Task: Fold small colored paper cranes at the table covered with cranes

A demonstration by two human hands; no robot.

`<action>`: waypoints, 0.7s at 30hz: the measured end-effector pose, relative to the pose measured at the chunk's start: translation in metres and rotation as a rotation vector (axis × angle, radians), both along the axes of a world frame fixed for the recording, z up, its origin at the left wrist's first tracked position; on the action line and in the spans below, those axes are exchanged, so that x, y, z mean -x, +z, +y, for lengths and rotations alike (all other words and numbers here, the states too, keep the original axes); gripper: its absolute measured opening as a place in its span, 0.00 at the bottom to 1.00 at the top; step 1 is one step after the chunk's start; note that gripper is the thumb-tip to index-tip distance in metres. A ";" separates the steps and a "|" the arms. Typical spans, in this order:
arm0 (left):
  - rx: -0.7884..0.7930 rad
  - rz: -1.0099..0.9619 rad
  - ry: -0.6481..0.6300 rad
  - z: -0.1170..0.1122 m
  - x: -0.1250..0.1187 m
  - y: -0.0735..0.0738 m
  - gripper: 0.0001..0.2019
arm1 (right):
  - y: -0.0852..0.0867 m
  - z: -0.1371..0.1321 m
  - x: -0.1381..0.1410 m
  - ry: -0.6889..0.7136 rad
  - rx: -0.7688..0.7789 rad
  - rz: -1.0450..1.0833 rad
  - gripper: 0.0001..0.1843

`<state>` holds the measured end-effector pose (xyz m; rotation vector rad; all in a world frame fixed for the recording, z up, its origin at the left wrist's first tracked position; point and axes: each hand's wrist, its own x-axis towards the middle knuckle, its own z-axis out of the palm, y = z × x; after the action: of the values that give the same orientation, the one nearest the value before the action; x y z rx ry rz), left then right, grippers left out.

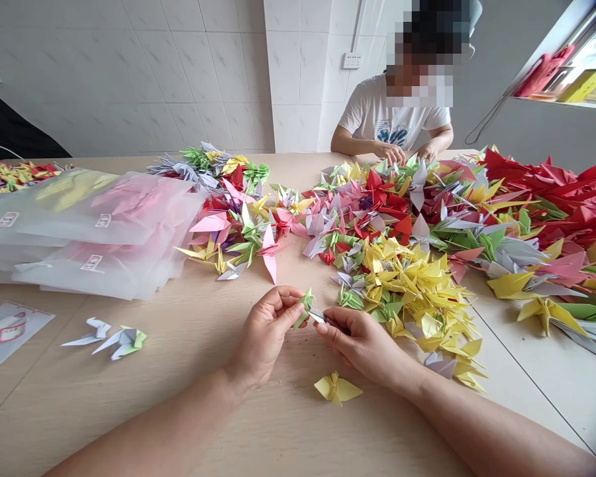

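Between the thumb and fingers of my left hand (273, 324) is a small green folded paper crane (305, 306), held just above the table. Closed beside it, my right hand (362, 341) grips a pale pointed piece (317, 313) with a dark part running into the fingers; its tip meets the crane, and its kind is not clear. A yellow paper crane (336, 389) lies on the table below my right hand. Off to the left rest a grey-and-green crane (124, 342) and a pale grey crane (90, 332).
Yellow paper cranes (407, 281) pile up beyond my right hand, with red ones (551, 192) farther right. Mixed cranes (248, 228) spread across the middle. Frosted plastic bags (89, 225) are stacked at left. Opposite sits a person (377, 109), hands at the pile.
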<state>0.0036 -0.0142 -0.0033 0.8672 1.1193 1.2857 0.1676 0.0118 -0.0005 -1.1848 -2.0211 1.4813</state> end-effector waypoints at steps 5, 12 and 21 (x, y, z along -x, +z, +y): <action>0.019 0.002 -0.007 0.000 0.001 0.001 0.02 | -0.001 0.000 0.000 -0.002 0.005 -0.001 0.20; 0.049 0.011 -0.022 -0.001 0.001 0.000 0.04 | -0.002 0.000 0.001 0.004 0.023 0.027 0.20; 0.074 0.026 -0.012 -0.001 0.001 0.002 0.07 | -0.002 0.000 0.000 0.012 0.010 0.031 0.18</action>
<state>0.0028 -0.0148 -0.0015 0.8365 1.1732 1.2188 0.1680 0.0120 -0.0025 -1.1490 -2.0059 1.5080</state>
